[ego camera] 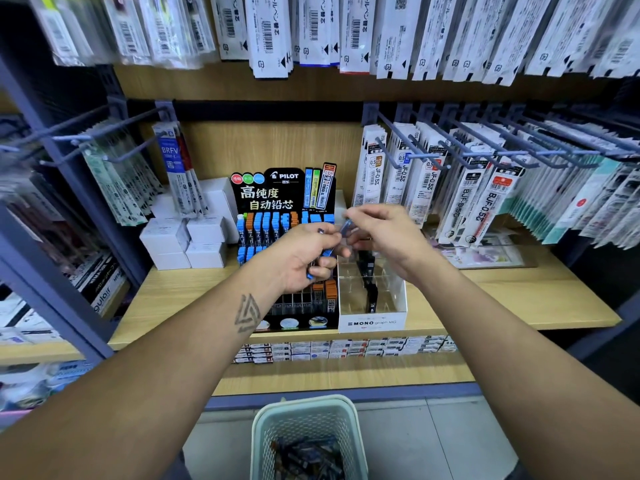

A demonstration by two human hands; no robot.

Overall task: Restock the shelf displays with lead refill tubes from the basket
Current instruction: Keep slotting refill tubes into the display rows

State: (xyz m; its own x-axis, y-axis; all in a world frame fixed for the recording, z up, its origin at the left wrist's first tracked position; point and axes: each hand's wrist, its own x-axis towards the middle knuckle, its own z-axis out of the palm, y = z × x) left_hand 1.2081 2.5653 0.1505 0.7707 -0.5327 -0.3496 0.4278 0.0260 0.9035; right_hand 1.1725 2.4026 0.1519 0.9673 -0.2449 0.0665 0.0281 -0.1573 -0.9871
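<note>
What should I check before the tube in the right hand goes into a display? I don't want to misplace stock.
1. Right hand pinches one blue tube: ok.
2. Left hand grips spare tubes securely: ok.
3. White MONO display has free compartments: ok.
4. Tube type matches the Pilot display or the MONO display: cannot tell, label blurred.
5. Basket sits below with more tubes inside: ok.
</note>
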